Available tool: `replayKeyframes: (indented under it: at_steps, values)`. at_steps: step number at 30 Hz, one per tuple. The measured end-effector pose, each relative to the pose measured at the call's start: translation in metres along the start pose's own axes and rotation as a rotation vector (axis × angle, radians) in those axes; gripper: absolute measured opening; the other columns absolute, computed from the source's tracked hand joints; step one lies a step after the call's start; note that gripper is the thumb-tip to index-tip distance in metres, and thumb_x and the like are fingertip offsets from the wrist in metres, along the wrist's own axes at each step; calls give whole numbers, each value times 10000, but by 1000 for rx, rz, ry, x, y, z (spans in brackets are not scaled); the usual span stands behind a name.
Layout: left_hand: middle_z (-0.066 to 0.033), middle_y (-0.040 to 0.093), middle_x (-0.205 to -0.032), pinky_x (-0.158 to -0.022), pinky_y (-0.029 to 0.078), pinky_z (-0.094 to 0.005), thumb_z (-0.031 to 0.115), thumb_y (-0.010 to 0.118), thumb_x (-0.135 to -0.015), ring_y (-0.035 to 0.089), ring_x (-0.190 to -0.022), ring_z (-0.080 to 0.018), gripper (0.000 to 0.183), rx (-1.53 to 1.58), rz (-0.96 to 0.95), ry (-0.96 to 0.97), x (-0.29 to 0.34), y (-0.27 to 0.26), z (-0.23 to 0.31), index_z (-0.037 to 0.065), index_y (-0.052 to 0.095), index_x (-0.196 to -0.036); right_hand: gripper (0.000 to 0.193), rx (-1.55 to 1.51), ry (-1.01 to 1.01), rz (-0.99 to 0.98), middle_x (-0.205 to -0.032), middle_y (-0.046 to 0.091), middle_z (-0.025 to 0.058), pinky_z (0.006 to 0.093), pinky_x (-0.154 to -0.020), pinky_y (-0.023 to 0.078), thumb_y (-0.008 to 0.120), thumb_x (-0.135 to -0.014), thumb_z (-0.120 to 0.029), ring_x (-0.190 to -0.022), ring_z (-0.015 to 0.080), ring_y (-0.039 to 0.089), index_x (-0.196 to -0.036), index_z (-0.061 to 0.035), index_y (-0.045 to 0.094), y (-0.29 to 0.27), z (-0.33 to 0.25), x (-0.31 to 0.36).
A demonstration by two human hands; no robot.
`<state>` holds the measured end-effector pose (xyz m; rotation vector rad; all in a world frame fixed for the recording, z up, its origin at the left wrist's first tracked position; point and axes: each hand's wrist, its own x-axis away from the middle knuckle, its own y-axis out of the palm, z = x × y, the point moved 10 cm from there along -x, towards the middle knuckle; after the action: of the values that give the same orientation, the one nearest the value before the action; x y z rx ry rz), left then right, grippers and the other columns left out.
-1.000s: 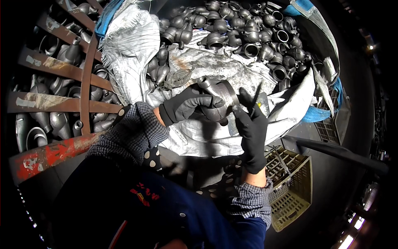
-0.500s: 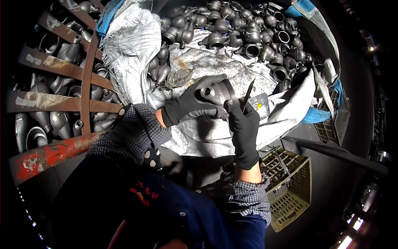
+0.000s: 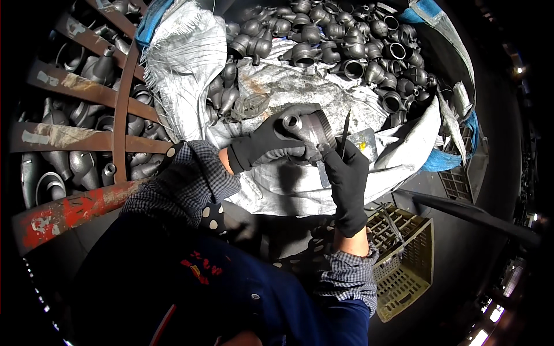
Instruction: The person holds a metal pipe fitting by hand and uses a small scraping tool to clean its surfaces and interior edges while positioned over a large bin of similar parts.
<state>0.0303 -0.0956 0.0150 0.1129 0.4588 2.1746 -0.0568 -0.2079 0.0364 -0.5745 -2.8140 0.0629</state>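
A dark grey metal fitting (image 3: 312,134) with a small round spout and a wide ribbed mouth is held over the sack. My left hand (image 3: 259,143), in a dark glove, wraps around its left side. My gloved right hand (image 3: 350,181) is closed on a thin, dark, pointed tool (image 3: 346,131), which stands upward from the fist. The right thumb and fingertips meet the fitting's lower right edge. The tool's lower part is hidden in the glove, so its exact kind does not show.
Behind my hands, a white woven sack (image 3: 323,200) carries a heap of similar grey fittings (image 3: 353,43). To the left, a rusty metal crate (image 3: 120,109) holds more. A yellowish plastic crate (image 3: 404,277) stands low at right. A flat grey plate (image 3: 365,144) lies beside my right hand.
The fitting has shifted slightly right and turned, showing more of its body. My right hand has moved a little right, and the pointed tool now stands more upright.
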Motion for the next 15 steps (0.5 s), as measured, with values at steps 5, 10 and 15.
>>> replayKeyframes:
  at_steps: [5,10,15]
  values:
    - [-88,648,-1010,-834,528,-298,60,736,-778,649,-897,-153,779,220,15,-148,6,4,-13,26,309,-1429,173,74,4,23,-717,600,-27,200,-574,370,618,-871,-90,-644,29,473,-955,55,660,1,1,-2]
    - [-98,619,-1146,-887,536,-332,83,655,-858,636,-1002,-198,367,476,14,-332,18,-8,-39,-27,571,-1197,350,-80,18,-119,-813,634,0,194,-586,407,584,-884,-57,-669,44,522,-1219,46,573,11,-9,2]
    - [-98,679,-960,-865,517,-285,73,624,-870,648,-936,-157,185,534,116,-326,16,-5,-38,-25,641,-1026,340,-73,34,-14,-770,631,9,188,-550,376,606,-871,-68,-618,47,508,-1190,50,596,-2,2,3]
